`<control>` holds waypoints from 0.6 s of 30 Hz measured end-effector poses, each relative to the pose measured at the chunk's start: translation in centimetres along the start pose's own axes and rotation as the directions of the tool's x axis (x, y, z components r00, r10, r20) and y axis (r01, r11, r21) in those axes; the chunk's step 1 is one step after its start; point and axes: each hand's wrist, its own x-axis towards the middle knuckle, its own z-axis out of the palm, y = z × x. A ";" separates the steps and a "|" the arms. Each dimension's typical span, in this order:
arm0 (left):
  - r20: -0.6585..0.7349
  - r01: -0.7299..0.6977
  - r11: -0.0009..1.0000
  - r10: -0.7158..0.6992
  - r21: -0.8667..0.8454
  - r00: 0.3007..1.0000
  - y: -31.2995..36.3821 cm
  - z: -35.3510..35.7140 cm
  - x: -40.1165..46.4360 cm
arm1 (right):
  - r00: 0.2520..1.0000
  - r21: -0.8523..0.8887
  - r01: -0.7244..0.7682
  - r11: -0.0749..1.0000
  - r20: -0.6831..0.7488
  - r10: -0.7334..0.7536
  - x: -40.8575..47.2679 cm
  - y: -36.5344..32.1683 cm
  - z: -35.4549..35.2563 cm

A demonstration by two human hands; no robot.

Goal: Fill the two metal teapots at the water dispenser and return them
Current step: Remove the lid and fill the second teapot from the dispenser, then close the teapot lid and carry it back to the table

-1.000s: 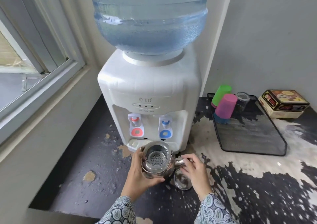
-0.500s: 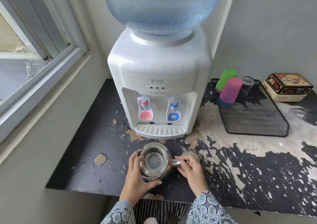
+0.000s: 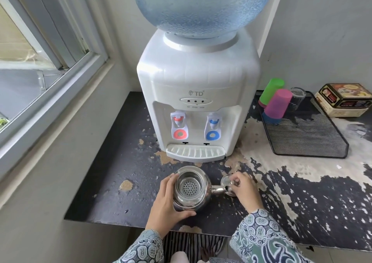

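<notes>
A shiny metal teapot (image 3: 191, 190) with its lid off shows a perforated strainer inside. It is in front of the white water dispenser (image 3: 198, 93), near the counter's front edge. My left hand (image 3: 167, 200) wraps around the teapot's left side. My right hand (image 3: 244, 188) grips the knob of the round metal lid (image 3: 226, 181), just right of the spout. The dispenser has a red tap (image 3: 179, 121), a blue tap (image 3: 213, 122) and a drip tray (image 3: 195, 153). Only one teapot is in view.
A black mesh tray (image 3: 314, 141) at the right holds upturned green (image 3: 270, 91) and pink (image 3: 278, 104) cups and a glass (image 3: 297, 99). A printed tin box (image 3: 344, 99) sits beyond it. The window (image 3: 40, 61) and wall close off the left; the dark counter (image 3: 120, 162) is peeling.
The view has pulled back and tilted, so the dispenser sits higher and farther off. The teapot has come toward the counter's front edge, and my right hand has closed on the lid's knob.
</notes>
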 end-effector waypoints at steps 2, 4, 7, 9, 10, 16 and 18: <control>0.000 0.003 1.000 -0.003 0.017 1.000 -0.1 0.1 -0.1 | 1.000 0.030 0.007 1.000 -0.026 -0.006 0.1 -0.6 -0.4; 0.000 0.014 0.999 -0.014 0.028 1.000 -0.2 0.0 -0.1 | 0.994 0.089 0.028 0.996 -0.105 -0.018 0.2 -1.7 -1.5; 0.002 0.020 0.999 -0.020 0.045 1.000 -0.2 0.0 -0.1 | 0.969 0.176 0.130 0.976 -0.231 -0.087 0.1 -3.9 -3.6; 0.006 0.025 0.998 -0.026 0.058 1.000 -0.2 -0.1 -0.1 | 0.953 0.186 0.221 0.957 -0.251 -0.171 -0.4 -5.9 -4.5; 0.007 0.030 0.997 -0.031 0.067 1.000 -0.2 -0.1 -0.1 | 0.945 0.181 0.269 0.946 -0.242 -0.222 -0.8 -7.0 -4.6; 0.005 0.017 0.995 -0.018 0.094 1.000 0.0 -0.2 -0.1 | 0.881 0.110 0.473 0.874 -0.037 -0.472 -3.3 -11.4 -1.0; -0.002 0.015 0.993 -0.015 0.113 1.000 0.1 -0.3 -0.1 | 0.854 0.073 0.519 0.851 -0.009 -0.520 -3.7 -11.4 0.3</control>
